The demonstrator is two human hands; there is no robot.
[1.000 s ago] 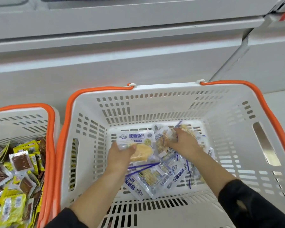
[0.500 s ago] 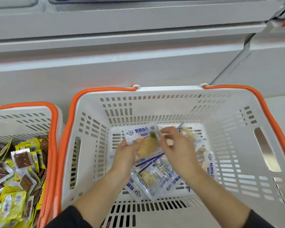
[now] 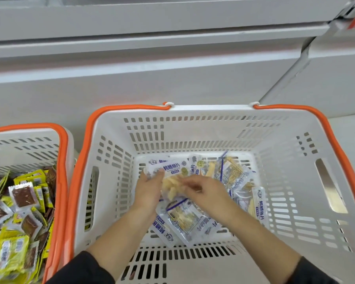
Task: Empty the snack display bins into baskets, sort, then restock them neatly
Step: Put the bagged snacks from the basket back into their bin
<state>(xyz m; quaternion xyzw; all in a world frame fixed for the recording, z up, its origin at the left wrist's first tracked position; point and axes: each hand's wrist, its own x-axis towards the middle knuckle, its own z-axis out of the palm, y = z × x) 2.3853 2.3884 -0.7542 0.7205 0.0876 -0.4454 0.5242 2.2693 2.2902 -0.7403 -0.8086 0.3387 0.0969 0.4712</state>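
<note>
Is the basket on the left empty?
No, the left basket is piled with yellow and brown snack packets.

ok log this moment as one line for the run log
stage: sorting | left hand: holds fish-slice packet | right hand: touching same packet | site: right basket | left basket: yellow and brown packets

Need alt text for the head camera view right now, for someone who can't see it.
Both hands reach into a white basket with orange handles: the left hand holds a blue-and-white fish-slice snack packet, and the right hand touches it amid similar packets. A second basket on the left holds yellow and brown snack packets.
</note>
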